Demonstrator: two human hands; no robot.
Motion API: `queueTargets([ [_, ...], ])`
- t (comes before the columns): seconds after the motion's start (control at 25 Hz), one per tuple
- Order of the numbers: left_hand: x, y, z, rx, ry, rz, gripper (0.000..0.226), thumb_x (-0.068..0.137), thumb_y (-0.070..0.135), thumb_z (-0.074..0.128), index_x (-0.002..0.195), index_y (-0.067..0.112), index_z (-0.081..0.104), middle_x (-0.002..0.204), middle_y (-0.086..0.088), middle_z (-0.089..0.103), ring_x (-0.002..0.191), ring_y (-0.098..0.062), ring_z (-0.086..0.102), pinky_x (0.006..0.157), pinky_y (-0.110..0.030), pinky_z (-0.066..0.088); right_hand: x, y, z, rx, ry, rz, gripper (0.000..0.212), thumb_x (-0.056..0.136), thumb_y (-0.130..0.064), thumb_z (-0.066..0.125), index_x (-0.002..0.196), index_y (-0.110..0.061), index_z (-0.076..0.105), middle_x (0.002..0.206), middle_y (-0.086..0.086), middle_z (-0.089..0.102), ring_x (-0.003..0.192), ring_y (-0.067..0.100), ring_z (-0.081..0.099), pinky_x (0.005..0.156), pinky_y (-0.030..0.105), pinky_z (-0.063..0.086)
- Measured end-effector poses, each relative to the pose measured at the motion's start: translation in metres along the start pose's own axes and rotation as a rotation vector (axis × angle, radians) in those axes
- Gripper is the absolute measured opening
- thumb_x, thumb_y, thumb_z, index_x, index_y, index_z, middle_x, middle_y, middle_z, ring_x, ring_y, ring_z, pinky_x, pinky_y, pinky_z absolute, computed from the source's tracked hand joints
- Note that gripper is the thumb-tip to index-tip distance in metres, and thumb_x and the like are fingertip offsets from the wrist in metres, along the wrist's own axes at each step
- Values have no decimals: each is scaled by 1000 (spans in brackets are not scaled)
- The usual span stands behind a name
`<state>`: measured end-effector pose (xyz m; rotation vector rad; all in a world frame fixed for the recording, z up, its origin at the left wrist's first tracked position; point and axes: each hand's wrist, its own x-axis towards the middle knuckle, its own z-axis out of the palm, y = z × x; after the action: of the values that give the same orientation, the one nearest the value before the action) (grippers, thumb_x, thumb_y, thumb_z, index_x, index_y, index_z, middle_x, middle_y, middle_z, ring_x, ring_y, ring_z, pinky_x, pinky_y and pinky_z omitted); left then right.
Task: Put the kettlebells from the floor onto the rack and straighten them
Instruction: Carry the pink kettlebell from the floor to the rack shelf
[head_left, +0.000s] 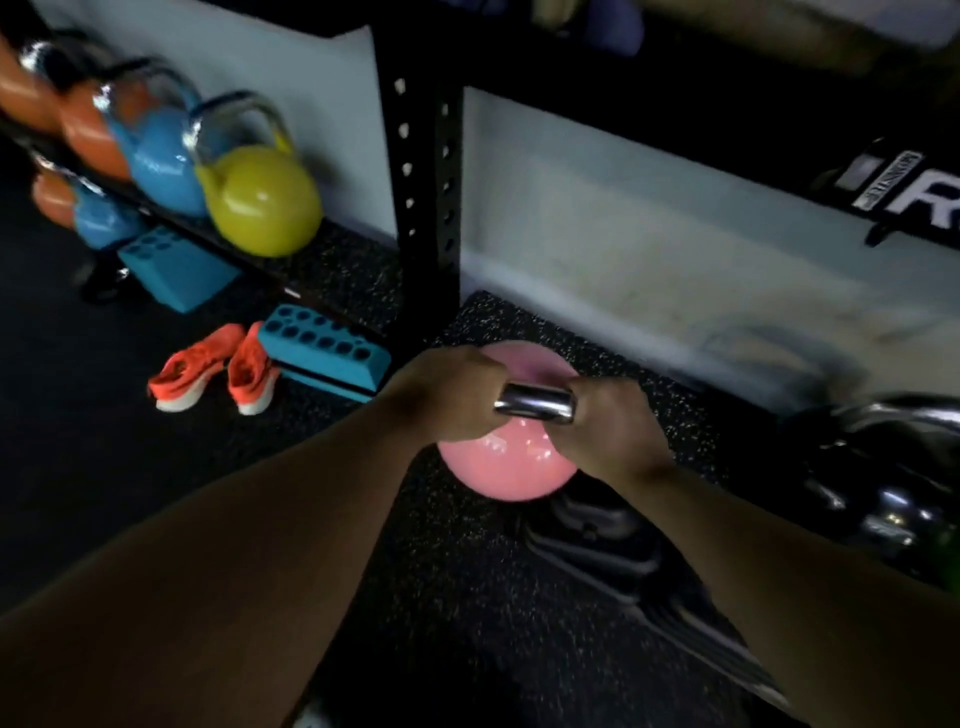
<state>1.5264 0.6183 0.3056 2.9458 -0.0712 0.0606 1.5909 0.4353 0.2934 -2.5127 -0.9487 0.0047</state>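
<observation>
- Down by the person's feet, both hands are gripping the steel handle (535, 404) of a pink kettlebell (506, 462): the left hand (447, 395) is wrapping one end, the right hand (610, 421) the other, and the fingers of each are curling tight round the bar.
- Its round body is hanging directly beneath the fingers, over the speckled floor (467, 597); whether it is touching the floor or hanging just clear cannot be told.
- Risk, as a judgement: the polished handle is looking slick, so the bell could be slipping or swinging toward the dark shoe (597, 525) just beside it.
- Off to the right, a dark kettlebell (883, 488) is sitting on the floor, probably waiting its turn.
- Further left, orange shoes (218, 371) and blue blocks (324, 351) are lying in the likely carrying path, inviting a trip.
- Beyond them, the rack (171, 221) is holding a yellow kettlebell (265, 202), blue and orange ones alongside.
</observation>
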Motion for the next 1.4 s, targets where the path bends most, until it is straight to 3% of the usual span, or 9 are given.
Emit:
queueTargets([
  [0.2,83,-12,-3,25,43,39,23,83,34,63,99,18,67,94,-10,71,84,-33,68,65,-32,45,56,32,-11,-61,158,66,15,78,-11,64,90,-7,73,78,17,74,71,36,68,64,28,49],
  [0.36,124,-16,2,26,14,113,22,84,30,66,100,15,65,95,-10,69,88,-33,66,70,-39,54,74,48,-6,-44,170,225,12,82,-14,63,89,-8,71,80,16,72,73,34,65,62,28,42],
  [0.6,182,-22,6,-126,18,149,20,79,25,72,94,13,66,91,-15,70,85,-36,65,64,-33,41,105,66,-11,6,222,404,9,80,-15,66,86,-9,70,77,14,70,66,27,56,60,25,32],
  [0.88,223,-34,14,-242,38,73,21,79,18,71,95,5,65,96,-19,70,91,-37,63,70,-35,45,149,81,-8,-8,247,473,12,84,-13,59,91,-9,69,86,17,71,80,35,64,67,35,50],
  [1.0,241,-37,17,-226,6,47,23,81,21,69,98,6,64,100,-21,69,94,-39,63,80,-42,52,162,91,-5,-70,238,478,15,84,-15,59,94,-9,69,91,17,72,84,36,64,68,32,47],
  [1.12,248,-41,22,-209,16,62,25,82,23,68,100,6,64,100,-20,69,94,-39,64,81,-40,52,168,96,-2,-89,280,457,13,83,-17,61,92,-10,69,88,17,72,81,36,65,65,29,42],
  [1.24,250,-42,23,-214,13,41,27,83,24,68,104,8,63,102,-18,69,95,-38,64,82,-41,53,167,100,0,-79,252,425,15,85,-19,61,95,-10,67,87,16,71,81,36,65,68,34,49],
  [1.32,246,-40,21,-258,6,3,36,80,24,70,111,10,58,105,-16,68,98,-36,62,83,-41,51,166,98,-4,-122,184,424,22,84,-20,60,104,-12,62,98,17,67,93,35,61,74,36,48],
  [1.4,235,-37,18,-361,16,-36,51,76,30,74,120,17,52,111,-9,65,106,-30,57,89,-42,47,162,92,-12,-235,127,405,48,75,-24,64,121,-18,52,116,15,55,110,35,47,83,39,41],
])
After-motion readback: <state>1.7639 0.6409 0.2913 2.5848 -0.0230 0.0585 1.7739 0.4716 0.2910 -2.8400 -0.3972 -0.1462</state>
